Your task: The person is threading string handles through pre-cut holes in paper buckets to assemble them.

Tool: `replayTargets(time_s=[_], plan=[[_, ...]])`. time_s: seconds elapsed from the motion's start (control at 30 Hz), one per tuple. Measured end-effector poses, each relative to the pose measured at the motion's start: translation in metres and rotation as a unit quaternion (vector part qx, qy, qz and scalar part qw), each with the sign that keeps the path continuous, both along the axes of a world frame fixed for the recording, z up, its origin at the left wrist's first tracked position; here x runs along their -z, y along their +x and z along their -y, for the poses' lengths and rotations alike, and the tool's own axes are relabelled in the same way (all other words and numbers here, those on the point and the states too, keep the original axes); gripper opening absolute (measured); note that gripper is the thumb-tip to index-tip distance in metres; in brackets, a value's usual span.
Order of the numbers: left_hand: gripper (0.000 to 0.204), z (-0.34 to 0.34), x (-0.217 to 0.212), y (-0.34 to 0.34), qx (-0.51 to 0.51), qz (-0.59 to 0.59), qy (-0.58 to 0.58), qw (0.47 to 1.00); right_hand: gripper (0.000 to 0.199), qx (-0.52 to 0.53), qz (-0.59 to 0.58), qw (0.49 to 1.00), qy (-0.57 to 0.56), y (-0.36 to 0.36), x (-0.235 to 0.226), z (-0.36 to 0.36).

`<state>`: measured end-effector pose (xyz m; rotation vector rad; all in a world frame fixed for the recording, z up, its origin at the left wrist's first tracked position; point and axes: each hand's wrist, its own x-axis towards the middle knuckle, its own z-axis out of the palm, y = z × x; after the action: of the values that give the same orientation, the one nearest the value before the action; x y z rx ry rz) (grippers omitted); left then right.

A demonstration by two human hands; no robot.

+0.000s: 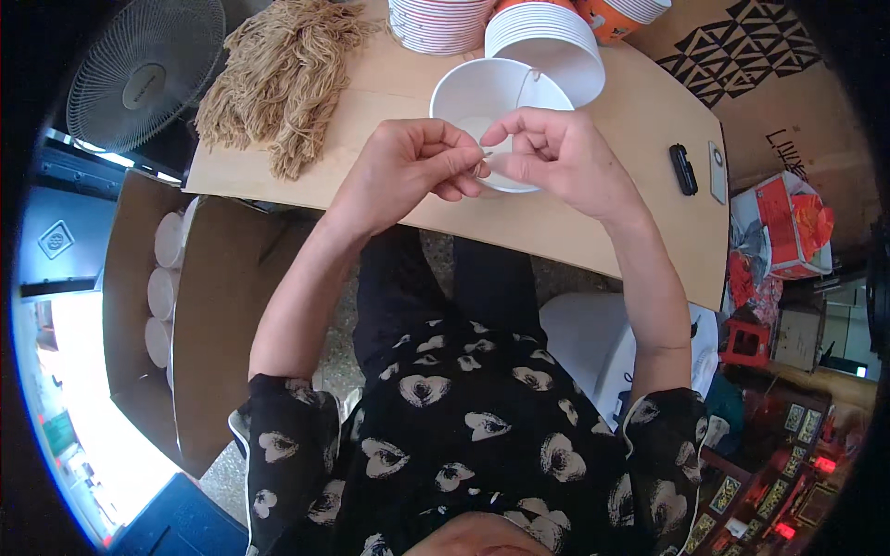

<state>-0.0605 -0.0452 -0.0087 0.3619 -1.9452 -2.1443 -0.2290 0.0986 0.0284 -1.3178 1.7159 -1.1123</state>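
Note:
A white paper bucket (468, 88) stands at the table's front edge, with a thin tan cord (528, 83) at its far rim. Over its near side, my left hand (417, 167) is closed, thumb and forefinger pinching what looks like a short end of thin cord. Facing it, my right hand (565, 157) has thumb and forefinger curled close around the same spot, the fingertips of both hands almost meeting. The small piece between them is partly hidden by the fingers. Neither hand rests on the tabletop.
Behind the bucket are another white bucket (575, 69) on its side and nested stacks of buckets (440, 23). A heap of tan cords (283, 74) lies at left, by a fan (144, 83). A black object (683, 170) lies right. A cardboard box (222, 324) holds white round containers.

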Motion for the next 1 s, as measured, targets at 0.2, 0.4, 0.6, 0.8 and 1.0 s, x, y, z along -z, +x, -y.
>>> replayTargets(time_s=[0.2, 0.4, 0.6, 0.8, 1.0], plan=[[0.023, -0.002, -0.006, -0.005, -0.007, 0.046, -0.044, 0.998, 0.012, 0.025, -0.043, 0.998, 0.045, 0.004, 0.004, 0.000], [0.027, 0.003, -0.005, -0.007, 0.026, 0.044, -0.032, 0.998, 0.010, 0.027, 0.039, 0.999, 0.004, 0.000, 0.020, 0.001], [0.029, 0.008, -0.001, -0.005, 0.058, 0.012, 0.059, 0.997, 0.008, 0.015, 0.054, 0.998, -0.025, -0.006, 0.024, 0.001], [0.020, 0.008, 0.002, -0.003, 0.079, -0.005, 0.050, 0.996, 0.009, 0.023, 0.047, 0.998, -0.019, -0.006, 0.026, 0.001], [0.017, 0.007, -0.001, -0.004, 0.061, 0.024, 0.037, 0.997, 0.007, 0.027, 0.055, 0.998, -0.014, -0.002, 0.023, 0.001]])
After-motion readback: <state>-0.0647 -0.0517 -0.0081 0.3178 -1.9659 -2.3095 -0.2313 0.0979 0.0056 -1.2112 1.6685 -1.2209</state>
